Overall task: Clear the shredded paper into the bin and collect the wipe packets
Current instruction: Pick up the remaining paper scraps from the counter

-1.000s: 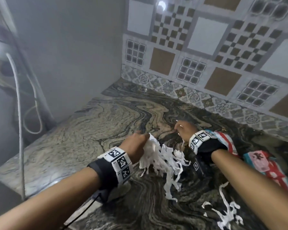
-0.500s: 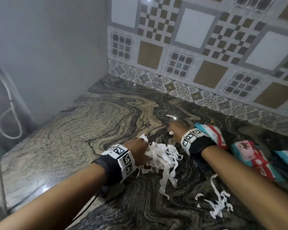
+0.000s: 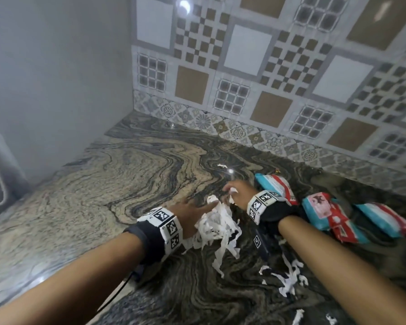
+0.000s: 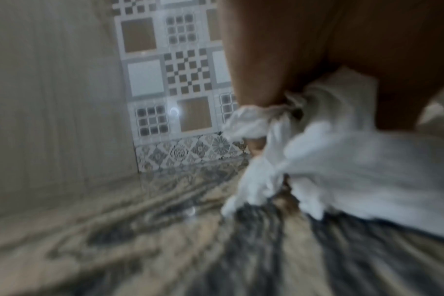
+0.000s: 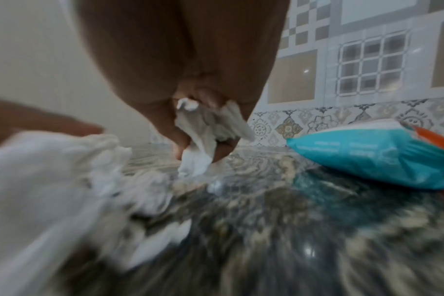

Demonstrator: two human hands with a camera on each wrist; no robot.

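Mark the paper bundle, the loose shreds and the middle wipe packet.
paper bundle [image 3: 217, 226]: head view, bunch's middle.
loose shreds [image 3: 288, 280]: head view, tangled centre.
middle wipe packet [image 3: 319, 206]: head view, pink label.

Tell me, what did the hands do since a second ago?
The right hand has pinched up small scraps from the counter and drawn them back toward the left hand, which still grips the big bunch of shredded paper. The wipe packets and loose strips lie as before.

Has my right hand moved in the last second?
Yes. The right hand has drawn back toward the person, away from the small white paper scrap lying on the swirled stone counter.
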